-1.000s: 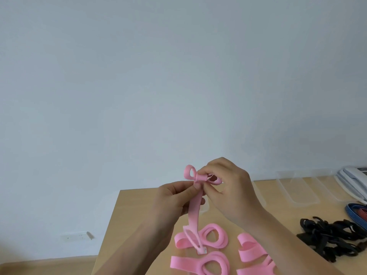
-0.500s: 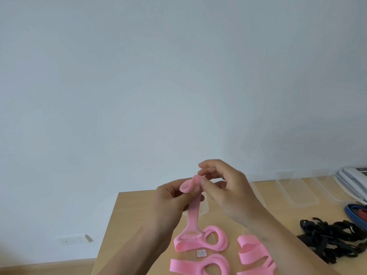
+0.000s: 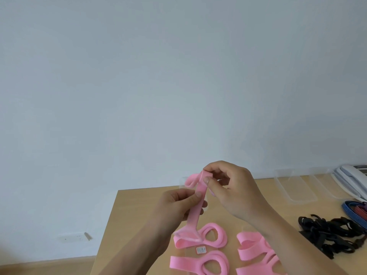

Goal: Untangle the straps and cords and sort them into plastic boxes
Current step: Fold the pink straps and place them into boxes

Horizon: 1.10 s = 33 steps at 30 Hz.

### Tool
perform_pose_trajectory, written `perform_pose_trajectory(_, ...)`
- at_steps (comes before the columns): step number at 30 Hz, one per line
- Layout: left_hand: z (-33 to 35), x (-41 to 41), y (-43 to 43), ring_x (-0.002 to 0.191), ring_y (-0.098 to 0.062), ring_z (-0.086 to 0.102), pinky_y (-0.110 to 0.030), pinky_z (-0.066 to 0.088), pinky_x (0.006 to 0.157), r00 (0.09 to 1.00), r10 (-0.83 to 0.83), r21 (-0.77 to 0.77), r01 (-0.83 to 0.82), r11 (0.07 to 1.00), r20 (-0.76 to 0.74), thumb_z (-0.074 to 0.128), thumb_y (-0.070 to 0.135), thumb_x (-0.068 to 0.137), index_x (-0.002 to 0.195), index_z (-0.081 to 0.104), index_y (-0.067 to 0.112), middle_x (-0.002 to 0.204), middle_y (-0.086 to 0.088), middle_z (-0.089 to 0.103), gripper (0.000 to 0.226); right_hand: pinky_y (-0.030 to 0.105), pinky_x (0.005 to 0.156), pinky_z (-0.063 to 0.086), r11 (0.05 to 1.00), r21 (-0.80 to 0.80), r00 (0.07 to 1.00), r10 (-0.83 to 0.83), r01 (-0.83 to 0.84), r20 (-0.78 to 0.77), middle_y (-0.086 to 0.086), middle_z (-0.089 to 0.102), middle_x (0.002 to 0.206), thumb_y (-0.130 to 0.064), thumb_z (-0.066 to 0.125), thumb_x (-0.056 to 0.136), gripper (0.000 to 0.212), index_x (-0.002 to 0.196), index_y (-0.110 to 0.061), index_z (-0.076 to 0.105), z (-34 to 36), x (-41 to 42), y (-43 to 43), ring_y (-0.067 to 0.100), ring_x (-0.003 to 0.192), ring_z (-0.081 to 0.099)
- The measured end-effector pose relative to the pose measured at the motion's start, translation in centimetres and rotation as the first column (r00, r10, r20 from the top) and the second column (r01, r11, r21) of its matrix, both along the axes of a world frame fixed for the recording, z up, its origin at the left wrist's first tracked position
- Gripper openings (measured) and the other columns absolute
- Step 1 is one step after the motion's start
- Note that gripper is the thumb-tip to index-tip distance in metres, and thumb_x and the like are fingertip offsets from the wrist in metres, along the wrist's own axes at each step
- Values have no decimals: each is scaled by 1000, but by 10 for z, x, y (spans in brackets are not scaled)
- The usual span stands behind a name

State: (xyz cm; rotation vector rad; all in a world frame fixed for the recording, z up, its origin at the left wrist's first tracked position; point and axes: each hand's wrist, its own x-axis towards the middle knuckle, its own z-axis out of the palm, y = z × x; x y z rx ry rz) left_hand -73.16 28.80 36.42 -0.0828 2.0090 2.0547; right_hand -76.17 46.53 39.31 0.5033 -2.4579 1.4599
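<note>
Where right hand pinches, pink strap hides.

Soft, diffuse light falls evenly and fairly bright; shadows are faint, and the wall above the fingers carries only mild, uneven shading. Focus is slightly soft overall, and below the fingers the pink strap smears into blur at its lower loop.

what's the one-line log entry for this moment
phase: untangling | left hand: pinches pink strap mid-length | right hand: pinches its folded top | black straps: piled on table, untouched
</note>
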Motion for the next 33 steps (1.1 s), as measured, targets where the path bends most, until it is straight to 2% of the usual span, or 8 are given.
perform_pose_trajectory(5, 0, 4, 1, 85, -19, 73, -26, 59, 77, 1000, 7, 50, -7, 999, 12, 65, 24, 99, 95, 84, 16, 100, -10, 80, 21, 35, 70, 55, 999, -1, 995, -40, 41, -94, -16, 71, 81, -5, 68, 87, 19, 87, -24, 69, -5, 1, -2, 13, 76, 67)
perform_pose_trajectory(10, 3, 4, 2, 85, -17, 72, -25, 58, 79, 999, 22, 95, -18, 995, -34, 77, 41, 85, 97, 84, 17, 103, -10, 80, 28, 33, 68, 54, 998, 37, 960, -44, 56, -276, -13, 69, 84, 0, 73, 80, 20, 87, -18, 70, -7, 4, -7, 11, 75, 62)
perform_pose_trajectory(13, 3, 4, 2, 86, -17, 71, -26, 58, 80, 998, 30, 113, -24, 993, -46, 77, 44, 85, 101, 84, 16, 103, -9, 80, 33, 30, 65, 54, 995, 90, 927, -13, 50, -375, -10, 67, 85, 2, 75, 76, 21, 86, -16, 71, -9, 6, -8, 9, 75, 62)
perform_pose_trajectory(19, 4, 5, -1, 84, -20, 69, -30, 56, 79, 995, 79, 168, -69, 983, -57, 72, 51, 85, 98, 84, 14, 92, -12, 77, 41, 27, 69, 54, 992, 124, 900, 39, 17, -434, -4, 64, 88, 6, 78, 75, 21, 88, -11, 73, -13, 9, -10, 12, 77, 66)
perform_pose_trajectory(23, 4, 5, -4, 89, -23, 69, -35, 56, 85, 995, 75, 173, -63, 983, -65, 71, 46, 84, 100, 83, 13, 103, -24, 74, 39, 24, 77, 53, 992, 120, 914, 75, -29, -400, -6, 65, 92, 3, 73, 78, 20, 90, -13, 76, -8, 14, -9, 9, 86, 65)
perform_pose_trajectory(26, 4, 5, -5, 88, -19, 69, -31, 56, 83, 996, 56, 164, -43, 986, -75, 76, 41, 88, 101, 83, 14, 102, -13, 78, 31, 27, 80, 52, 998, 57, 950, 53, -37, -308, -14, 67, 93, -8, 75, 82, 15, 91, -20, 75, -3, 13, -7, 10, 89, 65)
perform_pose_trajectory(29, 4, 5, -5, 90, -17, 70, -27, 57, 82, 995, 32, 153, -16, 988, -98, 67, 36, 88, 104, 82, 17, 104, -8, 79, 30, 32, 89, 51, 994, 92, 989, 74, -62, -128, -16, 67, 103, -15, 74, 85, 21, 105, -22, 72, -3, 8, -3, 9, 97, 64)
perform_pose_trajectory(33, 3, 6, -6, 89, -16, 69, -26, 56, 81, 994, 23, 135, -9, 991, -103, 64, 35, 89, 105, 82, 19, 99, -9, 77, 29, 35, 86, 54, 987, 77, 990, 138, -138, 7, -15, 70, 94, -14, 72, 87, 14, 96, -25, 72, -5, 7, -5, 10, 88, 68)
